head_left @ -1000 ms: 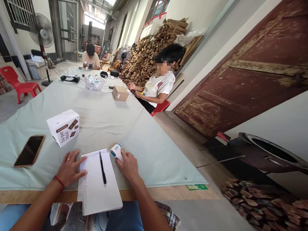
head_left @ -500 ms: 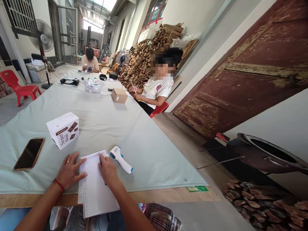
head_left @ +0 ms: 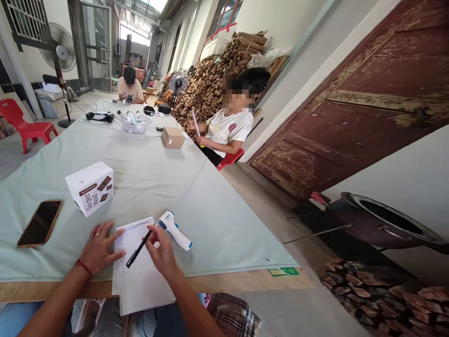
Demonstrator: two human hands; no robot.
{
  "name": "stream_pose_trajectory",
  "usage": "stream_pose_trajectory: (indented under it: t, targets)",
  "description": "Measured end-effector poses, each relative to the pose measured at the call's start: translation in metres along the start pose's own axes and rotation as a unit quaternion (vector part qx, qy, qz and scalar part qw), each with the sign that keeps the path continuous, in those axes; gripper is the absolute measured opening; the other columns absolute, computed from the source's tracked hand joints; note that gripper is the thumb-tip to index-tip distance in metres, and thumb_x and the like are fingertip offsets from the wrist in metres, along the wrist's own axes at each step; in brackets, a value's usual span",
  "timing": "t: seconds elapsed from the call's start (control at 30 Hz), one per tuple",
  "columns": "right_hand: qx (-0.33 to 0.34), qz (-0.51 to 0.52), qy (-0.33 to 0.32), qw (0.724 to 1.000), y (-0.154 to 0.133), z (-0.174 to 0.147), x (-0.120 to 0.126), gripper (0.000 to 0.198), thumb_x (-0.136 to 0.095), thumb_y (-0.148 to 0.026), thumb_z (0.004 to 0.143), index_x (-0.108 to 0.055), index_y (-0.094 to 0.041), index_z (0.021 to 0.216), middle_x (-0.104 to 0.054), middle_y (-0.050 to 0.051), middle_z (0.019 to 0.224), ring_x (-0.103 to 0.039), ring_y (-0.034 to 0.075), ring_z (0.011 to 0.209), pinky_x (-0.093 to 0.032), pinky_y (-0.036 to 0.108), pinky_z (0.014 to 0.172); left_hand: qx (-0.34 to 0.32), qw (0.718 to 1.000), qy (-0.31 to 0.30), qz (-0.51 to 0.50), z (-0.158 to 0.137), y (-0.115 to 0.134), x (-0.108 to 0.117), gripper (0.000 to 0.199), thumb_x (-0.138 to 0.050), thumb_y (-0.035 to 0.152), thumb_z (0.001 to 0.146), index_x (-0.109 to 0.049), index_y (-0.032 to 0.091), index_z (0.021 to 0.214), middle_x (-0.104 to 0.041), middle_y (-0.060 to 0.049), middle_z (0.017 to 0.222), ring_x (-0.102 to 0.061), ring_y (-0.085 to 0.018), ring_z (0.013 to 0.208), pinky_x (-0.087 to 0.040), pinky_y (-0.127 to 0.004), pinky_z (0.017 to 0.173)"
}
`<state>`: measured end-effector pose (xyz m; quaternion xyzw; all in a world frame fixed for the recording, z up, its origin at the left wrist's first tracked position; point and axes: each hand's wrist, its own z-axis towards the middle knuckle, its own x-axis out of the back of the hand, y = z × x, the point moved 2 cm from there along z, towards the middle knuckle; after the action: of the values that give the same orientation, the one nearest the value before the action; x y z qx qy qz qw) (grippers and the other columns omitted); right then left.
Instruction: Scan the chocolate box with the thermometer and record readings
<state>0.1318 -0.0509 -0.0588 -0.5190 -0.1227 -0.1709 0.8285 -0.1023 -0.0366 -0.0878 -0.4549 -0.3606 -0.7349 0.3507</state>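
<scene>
The right hand pinches a black pen, slanting leftward from its fingertips over the notebook; the left hand rests, fingers spread wide, at the notebook's left edge.

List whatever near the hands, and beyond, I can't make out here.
All in the head view:
Writing on the papers: too small to read.
Part of the pen: covered by the right hand.
Palm of the left hand: turned down, hidden by the hand itself.
Inside of the white box: hidden by its walls.
Far person's dark object: too small to identify.
</scene>
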Motion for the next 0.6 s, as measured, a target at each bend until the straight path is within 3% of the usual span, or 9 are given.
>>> stream_pose_trajectory:
  t: [0.1, 0.2, 0.37, 0.47, 0.6]
  targets:
    - [-0.019, 0.018, 0.02, 0.999, -0.006, 0.001, 0.001, 0.021, -0.058, -0.035, 0.085, -0.061, -0.02, 0.099, -0.058, 0.001, 0.078, -0.054, 0.015, 0.068, -0.049, 0.029, 0.066, -0.001, 1.0, 0.004, -0.005, 0.0, -0.001, -0.001, 0.058, -0.059, 0.062, 0.082, -0.057, 0.035, 0.134, -0.048, -0.011, 0.142, -0.043, -0.033, 0.131, -0.03, -0.055, 0.111]
    - [-0.048, 0.055, 0.022, 0.997, -0.012, 0.0, -0.001, 0.028, -0.05, -0.041, 0.09, -0.064, -0.02, 0.1, -0.064, 0.005, 0.088, -0.058, 0.015, 0.075, -0.05, 0.031, 0.074, 0.0, 1.0, 0.002, -0.005, 0.0, 0.0, -0.001, 0.059, -0.057, 0.063, 0.083, -0.058, 0.034, 0.134, -0.048, -0.012, 0.142, -0.042, -0.033, 0.131, -0.03, -0.056, 0.111]
    - [-0.176, 0.207, 0.02, 0.962, -0.014, 0.003, -0.01, 0.04, -0.053, -0.051, 0.083, -0.066, -0.016, 0.099, -0.066, 0.004, 0.078, -0.061, 0.015, 0.066, -0.051, 0.032, 0.067, 0.01, 1.0, -0.028, 0.002, 0.001, 0.007, 0.003, 0.061, -0.059, 0.064, 0.082, -0.057, 0.032, 0.134, -0.046, -0.013, 0.142, -0.041, -0.033, 0.133, -0.029, -0.055, 0.112]
    - [-0.234, 0.253, 0.01, 0.939, -0.015, 0.008, -0.018, 0.029, -0.064, -0.042, 0.07, -0.065, -0.017, 0.084, -0.063, 0.0, 0.065, -0.058, 0.014, 0.057, -0.049, 0.029, 0.058, 0.016, 0.999, -0.038, 0.0, 0.002, 0.009, 0.004, 0.061, -0.059, 0.064, 0.082, -0.057, 0.032, 0.134, -0.046, -0.013, 0.142, -0.04, -0.032, 0.133, -0.028, -0.055, 0.113]
    - [-0.268, 0.259, 0.006, 0.928, -0.017, 0.017, -0.03, 0.018, -0.062, -0.031, 0.06, -0.061, -0.019, 0.074, -0.056, -0.005, 0.055, -0.05, 0.01, 0.047, -0.043, 0.025, 0.05, 0.011, 1.0, -0.027, 0.001, 0.0, 0.008, 0.001, 0.062, -0.06, 0.064, 0.081, -0.056, 0.033, 0.135, -0.046, -0.012, 0.142, -0.04, -0.032, 0.133, -0.028, -0.055, 0.112]
